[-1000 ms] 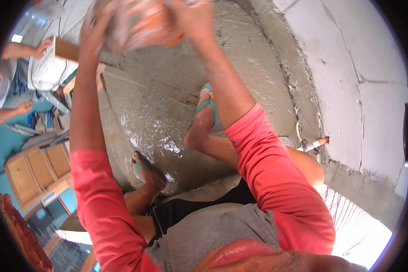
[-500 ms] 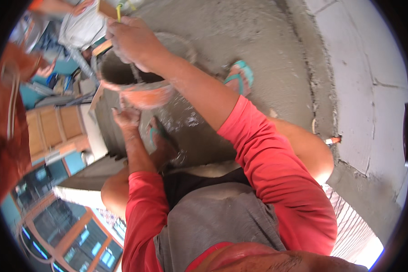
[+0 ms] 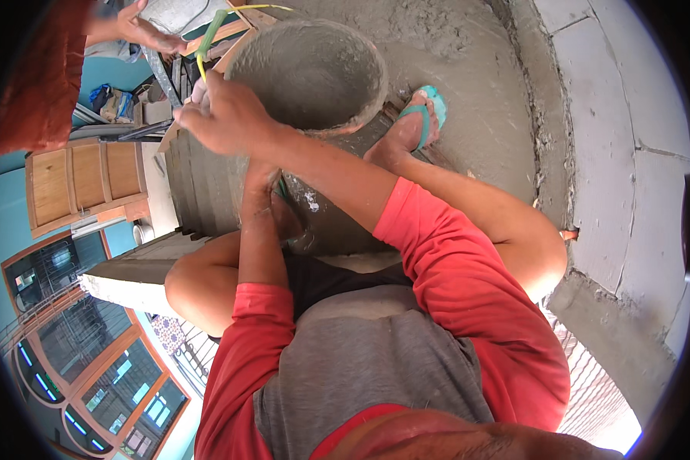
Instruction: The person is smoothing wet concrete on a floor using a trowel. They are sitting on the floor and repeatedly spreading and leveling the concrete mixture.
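A round bucket (image 3: 307, 77), its inside grey with mortar, stands just beyond my forearms with its mouth toward me. My right hand (image 3: 226, 115) is at its left side, fingers curled. A thin yellow strand with a green sleeve (image 3: 211, 34) rises out of that hand and bends off to the right. Below the bucket's near side, my left hand (image 3: 261, 175) is partly covered by my right forearm. Its fingers are hidden, so whether it grips the bucket does not show.
Wet grey mortar (image 3: 468, 92) covers the floor around my sandalled foot (image 3: 422, 123). A pale block wall (image 3: 598, 146) runs along the right. Another person's hand (image 3: 142, 31) reaches in at upper left. A wooden panel (image 3: 88, 184) and piled materials are at left.
The bucket has shifted right and turned, so its mouth faces me and its orange side is hidden. My left hand has moved right and up, behind my right forearm; my right hand is slightly lower.
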Motion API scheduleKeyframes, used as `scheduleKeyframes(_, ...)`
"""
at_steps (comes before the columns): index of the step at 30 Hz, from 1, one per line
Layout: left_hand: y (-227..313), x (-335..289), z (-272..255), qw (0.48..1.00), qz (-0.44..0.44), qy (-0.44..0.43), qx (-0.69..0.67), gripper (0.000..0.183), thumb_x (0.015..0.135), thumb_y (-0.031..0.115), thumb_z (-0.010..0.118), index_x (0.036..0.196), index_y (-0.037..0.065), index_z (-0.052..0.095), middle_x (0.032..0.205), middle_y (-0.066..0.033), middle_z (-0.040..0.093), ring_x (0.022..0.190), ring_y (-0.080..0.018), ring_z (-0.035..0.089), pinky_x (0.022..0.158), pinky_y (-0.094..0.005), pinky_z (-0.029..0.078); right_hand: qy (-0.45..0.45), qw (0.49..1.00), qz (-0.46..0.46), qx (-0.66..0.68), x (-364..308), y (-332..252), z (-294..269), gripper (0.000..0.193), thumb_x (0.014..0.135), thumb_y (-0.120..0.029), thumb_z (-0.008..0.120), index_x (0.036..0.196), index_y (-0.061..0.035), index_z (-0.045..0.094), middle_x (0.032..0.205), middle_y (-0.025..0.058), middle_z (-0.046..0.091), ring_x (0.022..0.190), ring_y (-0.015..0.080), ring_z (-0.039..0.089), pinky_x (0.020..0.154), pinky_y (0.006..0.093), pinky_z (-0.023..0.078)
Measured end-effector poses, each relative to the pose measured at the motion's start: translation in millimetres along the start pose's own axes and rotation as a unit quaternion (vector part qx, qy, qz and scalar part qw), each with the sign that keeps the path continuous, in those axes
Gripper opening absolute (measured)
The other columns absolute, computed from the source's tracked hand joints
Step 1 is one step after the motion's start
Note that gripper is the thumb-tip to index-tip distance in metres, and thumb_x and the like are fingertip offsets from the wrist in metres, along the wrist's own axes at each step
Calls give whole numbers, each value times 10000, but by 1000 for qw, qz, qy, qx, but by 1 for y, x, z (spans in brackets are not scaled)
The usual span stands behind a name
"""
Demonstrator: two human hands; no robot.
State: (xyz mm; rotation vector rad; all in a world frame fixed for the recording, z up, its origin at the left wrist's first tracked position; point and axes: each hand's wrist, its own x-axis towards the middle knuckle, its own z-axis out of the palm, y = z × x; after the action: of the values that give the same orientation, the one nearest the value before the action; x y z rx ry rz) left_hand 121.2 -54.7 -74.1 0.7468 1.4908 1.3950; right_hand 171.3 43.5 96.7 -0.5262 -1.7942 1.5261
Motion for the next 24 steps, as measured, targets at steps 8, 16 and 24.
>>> scheduleKeyframes(8,30,17,32,869,233,320,296,438,914,281,667,1250,33,533,1150,-85,585,996,-188,563,860,-346,473,-109,955,-80,-265,-39,-20,-4,730,786,-461,685,1163,136,497,1126,301,542,1129,409,470,983,466,402)
scheduleKeyframes(16,39,0,-7,947,65,249,192,385,918,266,632,1075,-84,667,1041,-126,674,923,-226,597,864,-371,462,-363,817,-143,-425,-44,-76,-212,430,814,-347,684,1029,25,674,926,258,682,877,383,672,784,470,524)
scheduleKeyframes(24,56,56,0,955,-6,296,-14,860,849,184,745,1388,-137,156,1189,-264,563,990,-322,600,826,-433,522,218,749,214,-588,-317,-181,-403,188,902,-192,625,953,-19,572,733,60,588,634,205,610,582,346,496)
